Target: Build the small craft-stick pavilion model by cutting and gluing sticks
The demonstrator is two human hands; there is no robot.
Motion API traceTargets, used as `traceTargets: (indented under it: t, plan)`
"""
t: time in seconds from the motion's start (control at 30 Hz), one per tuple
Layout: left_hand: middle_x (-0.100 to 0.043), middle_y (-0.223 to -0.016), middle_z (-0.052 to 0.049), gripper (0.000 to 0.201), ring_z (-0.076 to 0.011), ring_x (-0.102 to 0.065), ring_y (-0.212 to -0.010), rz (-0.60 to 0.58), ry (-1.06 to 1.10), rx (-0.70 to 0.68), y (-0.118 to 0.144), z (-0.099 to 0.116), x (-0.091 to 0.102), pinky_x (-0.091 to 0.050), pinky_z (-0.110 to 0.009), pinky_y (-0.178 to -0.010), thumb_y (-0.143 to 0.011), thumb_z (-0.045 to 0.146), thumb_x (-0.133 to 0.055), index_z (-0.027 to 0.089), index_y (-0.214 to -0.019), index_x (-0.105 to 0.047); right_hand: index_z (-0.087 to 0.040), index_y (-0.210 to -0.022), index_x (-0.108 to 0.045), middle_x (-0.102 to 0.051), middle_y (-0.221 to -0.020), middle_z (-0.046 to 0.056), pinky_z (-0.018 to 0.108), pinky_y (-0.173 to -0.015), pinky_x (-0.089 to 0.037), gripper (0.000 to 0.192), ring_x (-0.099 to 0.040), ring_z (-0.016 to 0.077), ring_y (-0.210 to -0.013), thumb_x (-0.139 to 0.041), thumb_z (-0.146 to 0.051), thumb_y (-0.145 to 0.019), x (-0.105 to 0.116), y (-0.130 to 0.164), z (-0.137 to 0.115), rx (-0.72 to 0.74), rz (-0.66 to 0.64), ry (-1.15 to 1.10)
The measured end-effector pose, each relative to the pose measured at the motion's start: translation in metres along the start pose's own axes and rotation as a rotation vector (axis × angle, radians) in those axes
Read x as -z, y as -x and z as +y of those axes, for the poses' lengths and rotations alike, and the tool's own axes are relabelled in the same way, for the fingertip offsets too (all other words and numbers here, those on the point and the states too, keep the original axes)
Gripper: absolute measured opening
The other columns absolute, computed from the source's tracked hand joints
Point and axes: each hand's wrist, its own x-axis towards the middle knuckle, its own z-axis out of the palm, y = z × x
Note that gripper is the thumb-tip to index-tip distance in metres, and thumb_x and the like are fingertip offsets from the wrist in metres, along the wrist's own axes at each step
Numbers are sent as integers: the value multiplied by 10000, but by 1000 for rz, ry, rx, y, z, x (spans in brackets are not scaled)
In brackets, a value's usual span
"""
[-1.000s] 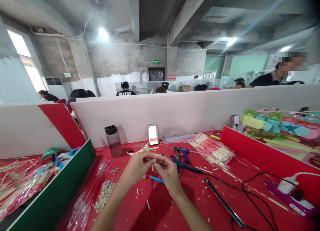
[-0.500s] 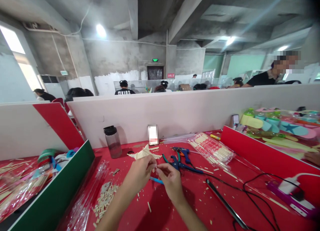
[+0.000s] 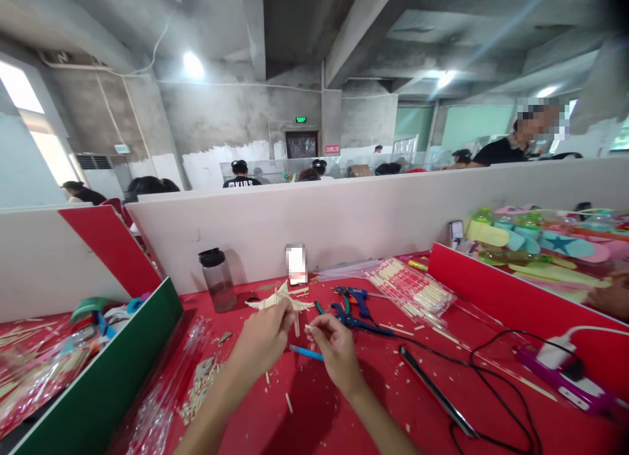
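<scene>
My left hand (image 3: 268,330) is closed, fingers bent down, in front of a star-shaped piece made of pale wooden sticks (image 3: 281,299). Whatever its fingertips hold or touch is hidden behind the knuckles. A short pale bit of stick (image 3: 308,328) is pinched between thumb and finger of my right hand (image 3: 335,350), a little to the right of the left hand. Below and between the hands lies a blue pen-like stick (image 3: 305,353). Blue-handled pliers (image 3: 351,318) and a blue glue gun (image 3: 361,300) lie just beyond my right hand.
Bagged wooden sticks (image 3: 417,284) lie at the back right. A dark bottle (image 3: 217,281) and a phone (image 3: 296,265) stand by the white partition (image 3: 344,225). A black bar (image 3: 437,393), cables and a purple power strip (image 3: 565,379) are on the right; stick offcuts (image 3: 199,389) on the left.
My hands, which met at the fingertips, have come apart. The small bit of stick now shows in my right fingers. The whole view has shifted slightly.
</scene>
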Motion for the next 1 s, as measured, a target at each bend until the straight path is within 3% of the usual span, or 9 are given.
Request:
traceTargets:
  t: [0.17,0.33,0.43,0.77,1.0]
  plan:
    - [-661,-748,-26,319,-199,-608,-669,-53,-89,25,6,-9,19,-266,-266,-582,-1025,303,-373,221,-786,-567,-190,-837,-651,-638,-728,2,253,-608,-485,283,-574,151,-633,-701,-465,-879,-2,1,-1,-1,-2,-9]
    - [-722,-838,9,175,-174,-635,-751,-131,103,-175,7,-2,14,-326,-237,-614,-976,300,-506,255,-926,-668,-196,-839,-641,-607,-708,-11,251,-612,-468,251,-560,149,-628,-687,-437,-893,-1,3,1,31,-41,25]
    - [-730,-844,25,169,-158,-636,-776,-141,184,-234,3,4,8,-366,-223,-651,-943,235,-531,253,-895,-692,-204,-866,-616,-579,-703,-24,245,-601,-455,259,-535,141,-613,-671,-454,-907,0,4,3,35,-63,10]
    - [-713,-798,6,161,-165,-605,-725,-83,286,-180,-3,4,5,-398,-243,-644,-922,281,-584,233,-845,-718,-211,-873,-568,-550,-680,-35,221,-540,-421,296,-508,117,-568,-626,-491,-948,-1,3,-2,51,-79,-136]
    - [-725,-837,-5,134,-178,-612,-753,-77,292,-172,-4,3,5,-407,-255,-659,-903,263,-602,237,-862,-727,-202,-883,-644,-590,-661,-25,224,-527,-432,272,-511,116,-540,-712,-466,-883,0,1,-10,25,-37,-135]
